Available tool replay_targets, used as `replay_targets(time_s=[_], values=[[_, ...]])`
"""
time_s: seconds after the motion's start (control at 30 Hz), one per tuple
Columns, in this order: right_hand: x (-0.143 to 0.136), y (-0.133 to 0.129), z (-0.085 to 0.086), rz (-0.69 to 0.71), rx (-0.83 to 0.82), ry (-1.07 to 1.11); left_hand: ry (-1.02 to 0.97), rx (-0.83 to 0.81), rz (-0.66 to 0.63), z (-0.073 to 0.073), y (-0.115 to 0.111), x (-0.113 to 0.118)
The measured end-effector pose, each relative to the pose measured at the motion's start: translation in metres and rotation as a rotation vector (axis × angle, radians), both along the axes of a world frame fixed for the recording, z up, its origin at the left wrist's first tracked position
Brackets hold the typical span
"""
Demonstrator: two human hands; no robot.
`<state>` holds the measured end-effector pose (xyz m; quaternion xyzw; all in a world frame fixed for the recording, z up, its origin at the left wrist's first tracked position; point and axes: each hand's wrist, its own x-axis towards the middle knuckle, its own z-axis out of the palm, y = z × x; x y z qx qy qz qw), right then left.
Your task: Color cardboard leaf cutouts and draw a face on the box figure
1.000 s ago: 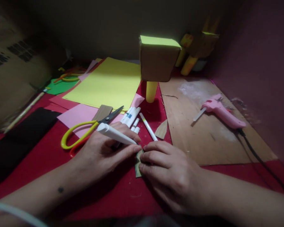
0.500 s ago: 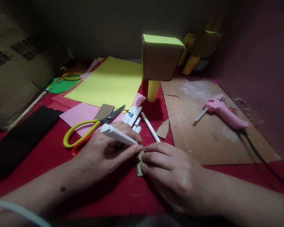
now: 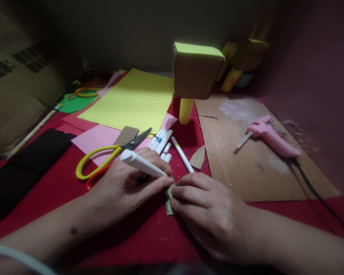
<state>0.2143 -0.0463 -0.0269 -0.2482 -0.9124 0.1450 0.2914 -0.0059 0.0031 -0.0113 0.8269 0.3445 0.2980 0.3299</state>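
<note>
My left hand [image 3: 140, 179] is closed round a white marker [image 3: 143, 163], its lower end by my fingertips. Under that end lies a small greenish cardboard piece [image 3: 169, 208], which the fingers of my right hand [image 3: 206, 206] pinch and hold on the red cloth. The marker's tip is hidden behind my fingers. Just beyond my hands are several white markers [image 3: 163, 141], a loose white marker [image 3: 182, 154] and a pointed cardboard piece [image 3: 198, 157]. Scissors with yellow and red handles [image 3: 97, 158] lie open beside my left hand.
Yellow paper [image 3: 132, 99] lies behind over pink and red sheets. A cardboard box on a yellow tube [image 3: 199, 72] stands at the back. To the right, a pink glue gun [image 3: 272, 135] with a black cord rests on a cardboard sheet [image 3: 226, 172]. A black strip [image 3: 28, 172] lies left.
Both hands keep their hold on the marker and the greenish piece, with only very slight shifts. The view has moved a little.
</note>
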Motion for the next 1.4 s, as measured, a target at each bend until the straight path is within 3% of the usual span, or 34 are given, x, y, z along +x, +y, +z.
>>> replay_targets(time_s=[0.2,0.33,0.43,0.57,0.8,0.97,1.4], values=[[0.000,-0.002,-0.002,-0.024,-0.017,-0.034,-0.132,-0.140,0.168,0.010,-0.003,0.003],[-0.002,0.000,-0.016,-0.068,0.121,-0.002,-0.233,-0.364,0.222,0.008,-0.005,0.003],[-0.005,0.002,-0.027,-0.087,0.206,-0.005,-0.251,-0.403,0.213,0.006,-0.004,0.000],[-0.006,0.004,-0.029,-0.107,0.228,-0.007,-0.195,-0.329,0.163,0.005,-0.002,-0.004],[-0.005,0.002,-0.020,-0.074,0.133,0.011,0.016,0.040,0.049,0.006,0.001,0.000],[-0.006,0.002,-0.014,-0.025,0.103,0.139,0.033,0.092,0.012,0.006,0.001,0.003],[-0.003,0.003,-0.004,0.003,0.016,0.058,0.078,0.138,-0.022,0.003,0.002,0.003]])
